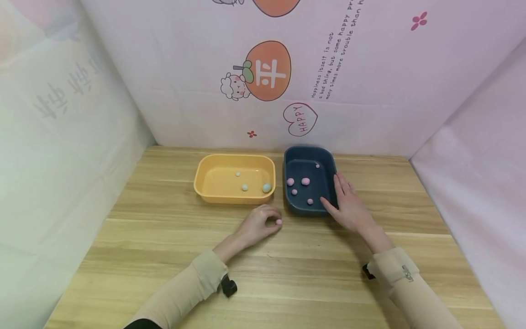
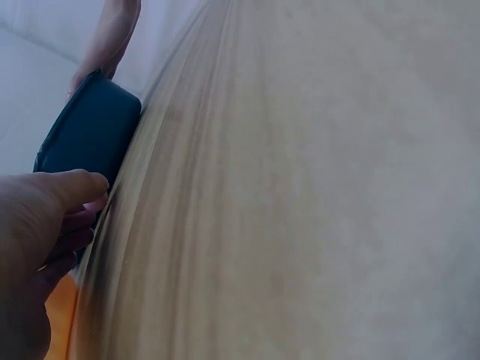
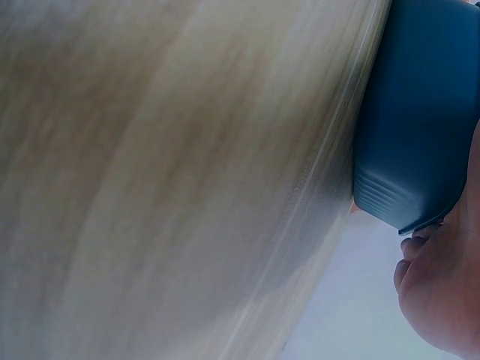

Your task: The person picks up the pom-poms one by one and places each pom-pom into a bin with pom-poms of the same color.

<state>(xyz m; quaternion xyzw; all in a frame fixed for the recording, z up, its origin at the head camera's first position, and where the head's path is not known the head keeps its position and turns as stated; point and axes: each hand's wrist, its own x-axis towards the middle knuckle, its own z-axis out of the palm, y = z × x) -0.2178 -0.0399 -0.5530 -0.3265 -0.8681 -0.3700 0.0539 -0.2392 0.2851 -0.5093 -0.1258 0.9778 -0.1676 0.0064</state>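
In the head view my left hand [image 1: 257, 225] pinches a small pink ball [image 1: 279, 222] between thumb and fingers, just above the wooden table in front of the trays. My right hand [image 1: 351, 208] grips the right side of a dark blue tray [image 1: 307, 212], its thumb over the rim and its fingers along the outside. Inside that tray lie several pink balls [image 1: 306, 181] of different sizes. The left wrist view shows my left hand [image 2: 37, 232] near the blue tray [image 2: 94, 131]. In the right wrist view my right hand [image 3: 442, 285] is at the tray's edge.
Left of the blue tray stands a yellow tray [image 1: 234, 199] holding 3 pale blue balls [image 1: 266, 188]. Both trays sit near the far edge of the wooden table [image 1: 287, 283]. Printed white cloth [image 1: 197, 91] hangs behind the table, with pale cloth at both sides.
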